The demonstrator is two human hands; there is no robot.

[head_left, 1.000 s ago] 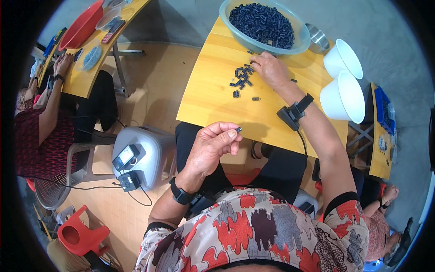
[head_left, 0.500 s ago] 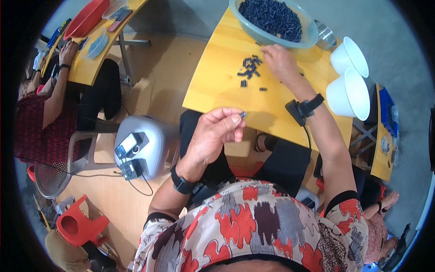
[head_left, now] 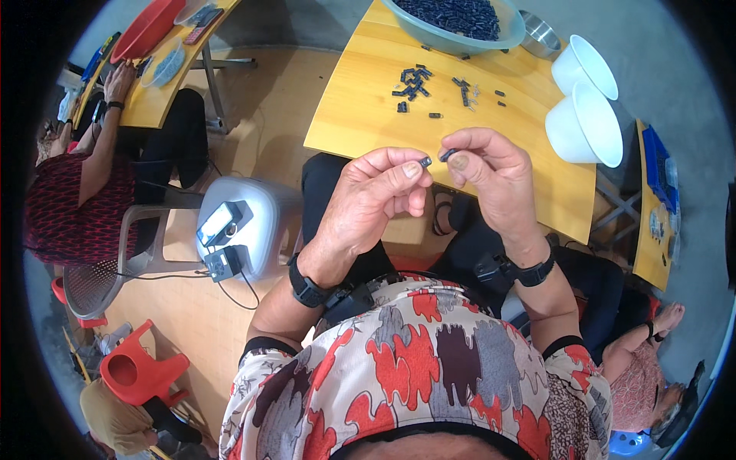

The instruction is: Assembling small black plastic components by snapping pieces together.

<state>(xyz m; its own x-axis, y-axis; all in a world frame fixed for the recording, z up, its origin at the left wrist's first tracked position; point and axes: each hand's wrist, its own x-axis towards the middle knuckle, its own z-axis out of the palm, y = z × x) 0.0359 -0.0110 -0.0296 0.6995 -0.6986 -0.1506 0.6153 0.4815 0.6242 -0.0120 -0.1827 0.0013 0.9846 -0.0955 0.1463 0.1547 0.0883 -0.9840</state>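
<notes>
As we face the yellow table (head_left: pixel 353 115): its top extends away from us and bears vessels and small loose parts.
Side table (head_left: pixel 146 115): at our far left, we see a second yellow top; a co-worker's hand (head_left: pixel 119 83) rests on it near a red basin (head_left: pixel 146 31).
Stool (head_left: pixel 264 222): grey, on our left and apart from the yellow table; two dark devices (head_left: pixel 222 262) and a cable lie on it.
Blue-green basin (head_left: pixel 418 32): at the table's far edge, filled with dark pieces; we see only its near part, the rest being cut off by the top of the view.
White containers (head_left: pixel 571 126): two, at the table's right side, overlapping in our view.
Steel bowl (head_left: pixel 540 38): just right of the blue-green basin.
Left hand (head_left: pixel 383 180): we pinch one piece between thumb and index finger, with the other fingers curled.
Right hand (head_left: pixel 494 176): we pinch another piece between thumb and index finger, facing the left hand.
Main group (head_left: pixel 412 83): dark pieces heaped loosely on the table, left of its middle.
Second group (head_left: pixel 464 90): fewer dark pieces, right of the main group, with clear bits (head_left: pixel 475 93) beside them.
Left-hand piece (head_left: pixel 425 162): small, dark, held at our fingertips by the table's near edge.
Right-hand piece (head_left: pixel 448 155): dark, held just beside the left-hand piece, a narrow gap showing between them.
</notes>
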